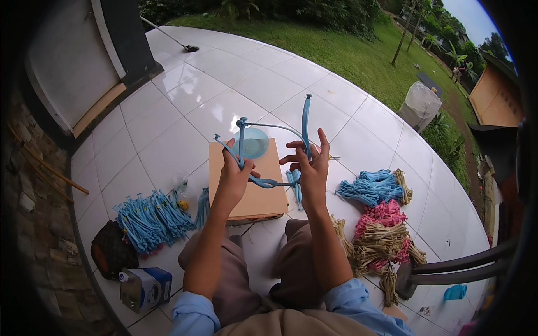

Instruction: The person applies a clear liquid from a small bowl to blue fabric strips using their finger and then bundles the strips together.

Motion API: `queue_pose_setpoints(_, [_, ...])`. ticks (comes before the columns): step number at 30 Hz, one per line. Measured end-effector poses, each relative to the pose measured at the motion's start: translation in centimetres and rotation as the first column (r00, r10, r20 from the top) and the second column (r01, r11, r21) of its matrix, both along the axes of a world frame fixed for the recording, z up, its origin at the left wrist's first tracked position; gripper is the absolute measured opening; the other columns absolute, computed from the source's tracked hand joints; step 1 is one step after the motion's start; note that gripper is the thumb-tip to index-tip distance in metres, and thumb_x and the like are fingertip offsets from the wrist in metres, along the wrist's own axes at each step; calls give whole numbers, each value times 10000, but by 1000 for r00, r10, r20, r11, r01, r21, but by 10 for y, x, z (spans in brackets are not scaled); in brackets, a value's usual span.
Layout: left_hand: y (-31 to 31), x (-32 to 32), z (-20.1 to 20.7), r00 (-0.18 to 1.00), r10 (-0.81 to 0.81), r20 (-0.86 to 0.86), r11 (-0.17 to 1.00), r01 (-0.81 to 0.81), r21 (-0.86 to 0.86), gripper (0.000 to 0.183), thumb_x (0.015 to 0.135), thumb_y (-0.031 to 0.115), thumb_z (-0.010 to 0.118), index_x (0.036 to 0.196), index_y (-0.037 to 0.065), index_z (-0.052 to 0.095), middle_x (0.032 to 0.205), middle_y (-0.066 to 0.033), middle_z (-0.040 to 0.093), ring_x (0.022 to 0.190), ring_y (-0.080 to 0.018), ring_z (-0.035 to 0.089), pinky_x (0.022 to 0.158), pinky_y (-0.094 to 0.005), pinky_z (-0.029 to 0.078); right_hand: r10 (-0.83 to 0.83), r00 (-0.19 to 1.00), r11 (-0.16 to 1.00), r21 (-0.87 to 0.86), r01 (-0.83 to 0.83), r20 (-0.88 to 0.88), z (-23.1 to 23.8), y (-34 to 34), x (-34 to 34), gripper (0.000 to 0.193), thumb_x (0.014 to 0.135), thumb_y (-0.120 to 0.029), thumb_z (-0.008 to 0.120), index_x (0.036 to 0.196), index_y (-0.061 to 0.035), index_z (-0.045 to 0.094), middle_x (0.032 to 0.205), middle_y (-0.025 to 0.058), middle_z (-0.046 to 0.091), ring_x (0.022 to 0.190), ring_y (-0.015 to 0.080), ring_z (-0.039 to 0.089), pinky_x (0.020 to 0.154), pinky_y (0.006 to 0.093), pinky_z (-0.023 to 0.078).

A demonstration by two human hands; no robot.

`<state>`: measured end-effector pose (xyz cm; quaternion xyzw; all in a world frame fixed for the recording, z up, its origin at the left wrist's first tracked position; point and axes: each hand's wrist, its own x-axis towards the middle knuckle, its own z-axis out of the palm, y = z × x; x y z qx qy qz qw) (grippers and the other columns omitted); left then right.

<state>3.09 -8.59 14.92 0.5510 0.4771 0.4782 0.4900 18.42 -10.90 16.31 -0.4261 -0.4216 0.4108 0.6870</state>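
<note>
Blue straps (263,183): one linked set, strung between the two hands and held up over the board. Small flat heads at the free ends. A thin strand bridges the upper gap between the grips; a looped or twisted stretch bridges the lower.

Left hand (231,175): narrow pinch, thumb and fingers closed on the straps, two headed ends rising above it.

Right hand (312,168): fingers partly spread, strap seemingly pinned among them, one headed end upright above. Exact contact hidden.

Risks, as judged: the upright end slipping, from the looser right-hand hold; the lower twist tightening askew, from uneven pull; free ends catching one another, by their heads.

Surface: brown board (255,206), below and between the grips. Translucent blue dish (255,147) at its far end, beyond the left hand.

Stock, left of the left grip: blue strap bundle (152,223); dark bag (114,250) and metal can (147,289) nearer the body.

Stock, right of the right grip: blue bundle (371,187), then pink (382,214) and tan bundles (381,242) nearer the body; dark chair (462,267) farther right.

Room: open-sided, glossy white tiled floor (171,131). Stone wall (47,257) and door (73,56) off the left grip; lawn (358,61) beyond both hands.
</note>
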Motion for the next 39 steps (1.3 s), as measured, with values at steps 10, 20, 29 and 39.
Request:
queue_pose_setpoints(10, [8,-15,-5,431,754,-496,624,-235,745,932,797,120,681,1446,62,13,1308,-245,362,1150,-326,486,927,-411,437,519,854,851,-81,-519,-22,4,-17,-8,768,824,12,475,1413,-98,-5,797,93,554,576,101,480,511,221,399])
queue_pose_setpoints(20, [-11,5,-9,808,154,-569,754,277,596,651,726,-109,619,1253,125,318,1162,-155,310,793,-275,529,636,-352,500,429,838,903,-181,-389,337,-6,-17,-4,945,822,-143,663,1401,-49,-79,750,113,643,658,155,616,648,242,478])
queue_pose_setpoints(29, [-9,-20,12,915,-231,-332,909,325,262,204,805,104,673,927,43,520,712,-21,563,722,-98,534,606,-270,452,490,869,826,-354,-440,63,13,-22,-3,802,845,-204,651,1393,-81,79,628,-2,496,534,66,447,471,204,368])
queue_pose_setpoints(39, [-29,-3,24,583,-472,661,874,406,266,298,867,197,603,1004,110,353,545,48,402,503,-38,356,486,-198,220,504,714,849,127,-513,-486,18,-28,-9,737,815,-148,633,1410,-41,211,540,-65,293,460,51,261,465,227,215])
